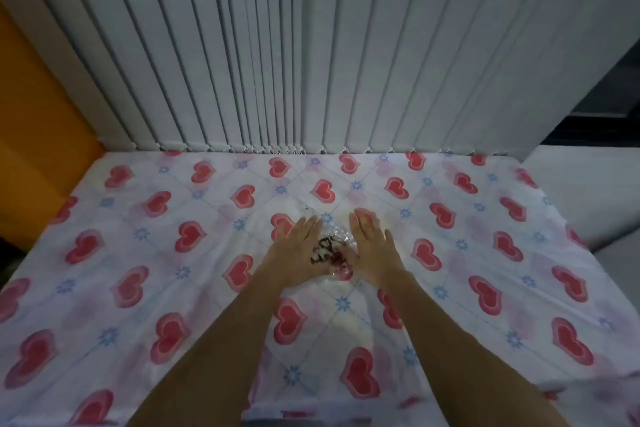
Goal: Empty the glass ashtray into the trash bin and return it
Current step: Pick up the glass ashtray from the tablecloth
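Glass ashtray (335, 251) sits on the table near its middle, on a white tablecloth (138, 288) printed with red hearts and blue flowers. Dark and pale debris (323, 250) fills the bowl; the glass is clear, and its edges are hard to trace through motion blur.

Left hand (298, 250): flat, palm turned inward, fingers extended and pointing away from the body, pressed against the ashtray's left side. Right hand (370, 250): mirrored pose against the right side, fingers extended, thumb near the rim. Both hands flank the ashtray with fingers uncurled; whether they actually bear on the glass cannot be told.

Both forearms bare, reaching forward from the bottom edge, converging toward the ashtray.

Behind the table: white vertical blinds (311, 45). An orange panel (38, 135) stands at far left.
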